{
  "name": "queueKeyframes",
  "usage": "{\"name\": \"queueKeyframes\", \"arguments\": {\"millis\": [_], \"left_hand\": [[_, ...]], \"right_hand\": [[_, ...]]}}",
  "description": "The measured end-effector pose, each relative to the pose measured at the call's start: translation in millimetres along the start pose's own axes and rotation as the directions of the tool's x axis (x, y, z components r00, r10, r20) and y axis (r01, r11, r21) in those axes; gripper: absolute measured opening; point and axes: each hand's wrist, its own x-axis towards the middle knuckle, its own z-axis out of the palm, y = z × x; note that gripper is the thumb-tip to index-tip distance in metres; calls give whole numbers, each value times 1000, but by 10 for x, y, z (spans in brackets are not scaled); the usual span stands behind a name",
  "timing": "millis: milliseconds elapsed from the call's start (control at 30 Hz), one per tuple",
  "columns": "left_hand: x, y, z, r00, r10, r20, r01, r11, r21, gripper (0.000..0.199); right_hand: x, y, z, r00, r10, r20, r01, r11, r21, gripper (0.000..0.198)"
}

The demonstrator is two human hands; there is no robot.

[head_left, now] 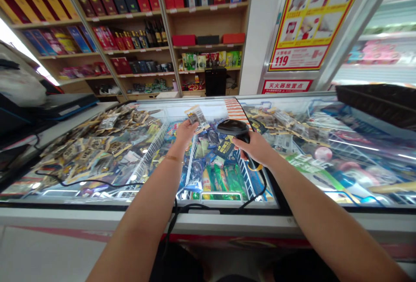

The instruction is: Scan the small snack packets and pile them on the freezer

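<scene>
My left hand (187,131) pinches a small snack packet (197,117) with clear and tan parts, raised above the freezer. In my right hand (255,147) is a black barcode scanner (236,129), its head turned left toward the packet. A gap separates scanner and packet. From the scanner's handle a black cable (264,189) runs down and left along the freezer's front edge. Beneath both hands, wire baskets hold wrapped goods, among them green packs (222,178) and a dark packet with yellow print (226,145).
Many similar snack packets (94,152) lie on the left part of the freezer top, with more packets (289,126) on the right. A black tray (377,104) stands at the right. Wooden shelves (208,10) with boxes and bottles line the back, beside a fire notice (300,22).
</scene>
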Motion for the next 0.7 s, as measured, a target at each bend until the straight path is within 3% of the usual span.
{"name": "queueKeyframes", "arguments": {"millis": [467,700], "left_hand": [[6,-12,35,998,-36,-43,36,999,-19,44],[-3,0,62,996,-73,-50,66,989,-130,33]], "right_hand": [[-18,-34,-5,1000,6,-2,-6,999,-41,26],[41,18,-18,999,44,-13,-42,992,122,28]]}}
